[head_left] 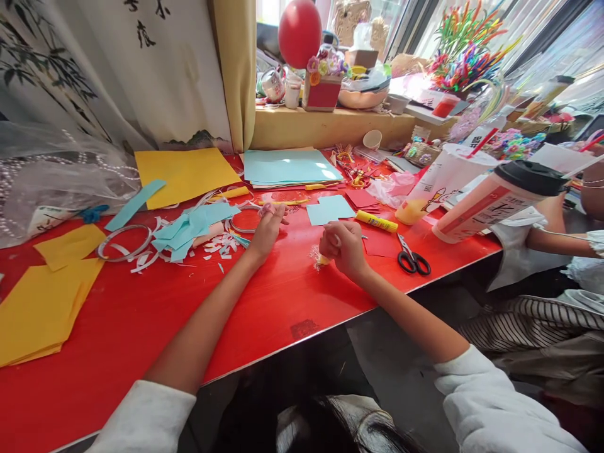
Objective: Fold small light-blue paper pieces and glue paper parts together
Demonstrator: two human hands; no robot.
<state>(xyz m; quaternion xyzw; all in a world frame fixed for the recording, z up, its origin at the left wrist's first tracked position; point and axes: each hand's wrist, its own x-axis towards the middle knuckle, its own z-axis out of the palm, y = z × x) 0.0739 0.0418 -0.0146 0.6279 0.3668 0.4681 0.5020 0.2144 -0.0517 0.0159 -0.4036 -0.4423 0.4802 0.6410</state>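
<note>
My left hand rests over the middle of the red table, its fingers apart, beside a wire ring and light blue paper strips. To its right, my right hand is curled with its fingers pressed together. A small yellowish piece with frayed threads shows at its left side; whether the hand grips it is unclear. Light blue squares, a yellow glue stick, red paper and black-handled scissors lie near my right hand.
Yellow sheets lie at the left, with a second wire ring nearby. A blue paper stack is at the back. Two large cups stand at the right, near another person's arm. The table's front edge runs below my arms.
</note>
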